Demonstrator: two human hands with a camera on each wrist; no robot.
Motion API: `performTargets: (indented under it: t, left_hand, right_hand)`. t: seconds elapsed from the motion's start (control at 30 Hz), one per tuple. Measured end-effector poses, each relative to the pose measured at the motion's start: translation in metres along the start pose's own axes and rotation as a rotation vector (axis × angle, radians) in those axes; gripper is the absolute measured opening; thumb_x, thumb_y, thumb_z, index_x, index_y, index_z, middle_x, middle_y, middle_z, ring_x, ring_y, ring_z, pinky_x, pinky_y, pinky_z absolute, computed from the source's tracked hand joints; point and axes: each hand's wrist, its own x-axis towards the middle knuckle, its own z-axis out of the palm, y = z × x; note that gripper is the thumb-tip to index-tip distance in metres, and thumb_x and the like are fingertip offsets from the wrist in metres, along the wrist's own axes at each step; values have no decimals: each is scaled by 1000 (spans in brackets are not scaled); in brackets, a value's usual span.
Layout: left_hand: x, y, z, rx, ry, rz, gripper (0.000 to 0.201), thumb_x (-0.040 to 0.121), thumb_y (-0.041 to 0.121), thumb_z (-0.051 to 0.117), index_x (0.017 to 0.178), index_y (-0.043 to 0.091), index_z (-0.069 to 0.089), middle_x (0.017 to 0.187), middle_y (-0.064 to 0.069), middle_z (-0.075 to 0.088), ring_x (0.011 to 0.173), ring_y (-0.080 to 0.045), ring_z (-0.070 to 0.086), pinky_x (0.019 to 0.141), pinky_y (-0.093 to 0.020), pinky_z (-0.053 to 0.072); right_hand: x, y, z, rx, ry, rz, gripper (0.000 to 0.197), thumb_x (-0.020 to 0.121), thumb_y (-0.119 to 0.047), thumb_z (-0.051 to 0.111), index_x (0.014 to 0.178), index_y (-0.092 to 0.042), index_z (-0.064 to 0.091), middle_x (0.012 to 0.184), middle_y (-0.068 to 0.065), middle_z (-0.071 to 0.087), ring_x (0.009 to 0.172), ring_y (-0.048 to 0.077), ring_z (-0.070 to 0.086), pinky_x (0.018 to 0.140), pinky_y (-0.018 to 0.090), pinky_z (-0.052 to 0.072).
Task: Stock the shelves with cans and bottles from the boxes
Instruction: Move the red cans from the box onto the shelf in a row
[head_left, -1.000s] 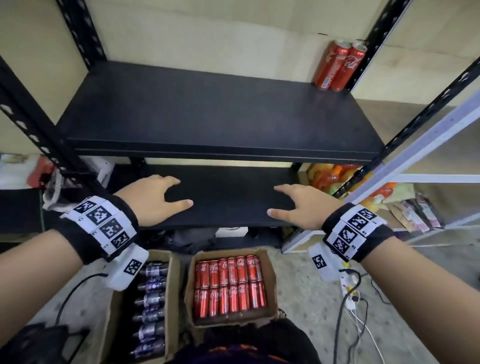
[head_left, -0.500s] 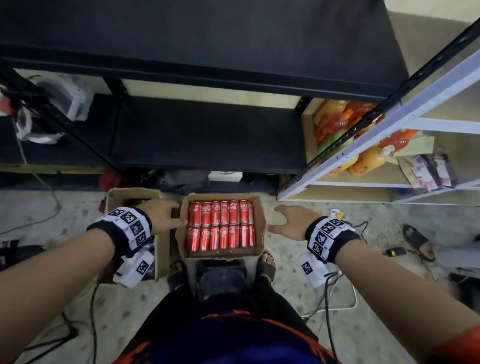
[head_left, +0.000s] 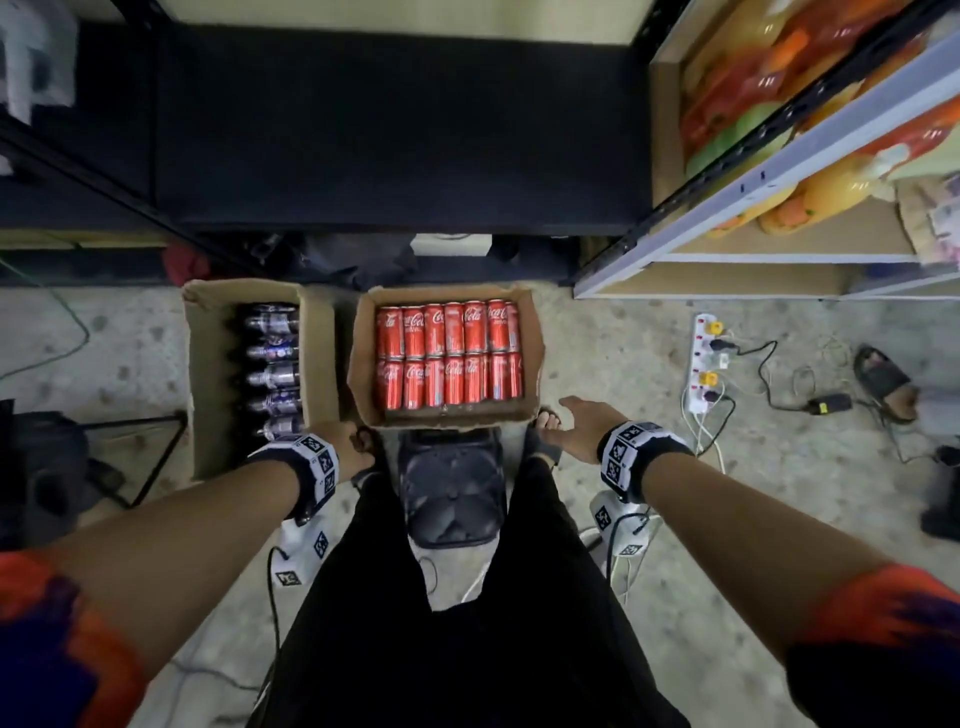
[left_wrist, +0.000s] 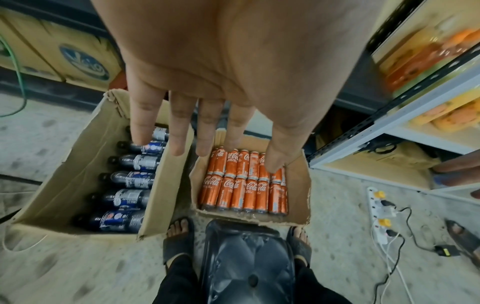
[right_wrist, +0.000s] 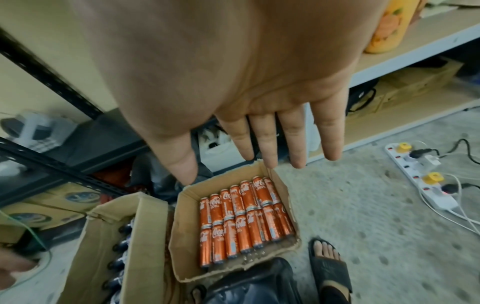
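Hands hover over two stock boxes on the floor.
Head view: left hand (head_left: 347, 451) and right hand (head_left: 582, 426) flank the can box (head_left: 535, 364), red cans (head_left: 448, 356) packed inside. Left wrist view: fingers (left_wrist: 179, 123) straight, empty, bottles (left_wrist: 132, 179) in the neighbouring box (left_wrist: 78, 164). Right wrist view: palm flat, holding nothing.

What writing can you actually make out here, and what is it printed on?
"Coca-Cola": white script on the red cans lying in the right box.
Smaller print under that script: too small to read.
Labels on the dark bottles in the left box: blurred, unreadable.
Blue round logo on the yellow cartons: too blurred to read.
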Motion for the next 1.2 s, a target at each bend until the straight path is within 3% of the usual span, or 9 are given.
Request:
performTargets:
  t: [0.27, 0.37, 0.47, 0.57, 0.67, 0.8, 0.93, 1.1, 1.2]
  left_hand:
    - [87, 6, 24, -44, -66, 5, 18, 96, 30, 61, 84, 16, 60, 79, -2, 59, 81, -24, 55, 70, -28, 38]
    - [120, 13, 35, -93, -39, -5, 23, 93, 31, 63, 96, 9, 67, 89, -14, 68, 84, -34, 63, 73, -38, 49]
    - [153, 21, 42, -104, -35, -29, 22, 94, 30, 62, 99, 9, 65, 84, -10, 61, 76, -28, 54, 64, -31, 42]
    - [194, 30, 51, -82, -67, -36, 27, 93, 35, 65, 111, 15, 65, 101, -9, 65, 83, -24, 56, 74, -28, 43]
    - [238, 41, 60, -122, -86, -62, 31, 89, 43, 66, 108, 19, 62, 91, -2, 61, 78, -20, 57, 75, -32, 48]
    - [301, 54, 69, -101, -126, -65, 40, 87, 50, 63, 108, 16, 60, 105, -6, 63, 89, -27, 59, 89, -37, 53]
    - [357, 70, 76, -145, -115, -42, 36, 96, 43, 60, 119, 16, 60, 119, -6, 59, 93, -25, 57, 86, -33, 43]
    - [425, 92, 92, -177, -56, -18, 55, 97, 43, 59, 139, 9, 48, 102, -7, 59, 84, -24, 53, 75, -36, 44]
    - [457, 112, 99, -169, -24, 18, 54, 98, 36, 60, 139, 4, 48, 99, -9, 58, 88, -24, 52, 72, -35, 50]
  right_hand:
    - [102, 14, 43, -54, -70, 12, 44, 97, -49, 54, 121, -12, 56, 103, 7, 59, 87, 27, 57, 64, 28, 36]
    - [140, 17, 61, -54, -82, 30, 48, 96, -45, 57, 133, -15, 53, 122, 13, 57, 100, 32, 58, 73, 29, 37]
    - [180, 19, 81, -53, -76, -2, 60, 92, -48, 59, 143, -18, 49, 135, 15, 53, 109, 32, 57, 78, 29, 38]
    - [216, 19, 93, -8, -114, -9, 46, 92, -44, 58, 132, -22, 55, 116, 11, 61, 89, 25, 53, 75, 29, 40]
    - [254, 20, 99, 68, -85, -42, 47, 89, -42, 60, 133, -31, 50, 103, 2, 61, 84, 22, 56, 74, 29, 43]
    - [307, 19, 101, 139, -101, -87, 19, 94, -42, 61, 110, -50, 54, 86, -15, 55, 79, 14, 57, 70, 22, 42]
    - [363, 12, 108, 142, -104, -109, 68, 81, -58, 60, 144, -33, 48, 126, -1, 62, 111, 24, 60, 93, 33, 47]
    - [423, 8, 115, 201, -109, -192, 82, 83, -71, 65, 152, -41, 33, 147, -9, 49, 133, 21, 49, 117, 43, 34]
    - [455, 12, 114, 177, -117, -164, 52, 102, -35, 57, 149, -21, 41, 149, 6, 50, 135, 27, 46, 112, 31, 31]
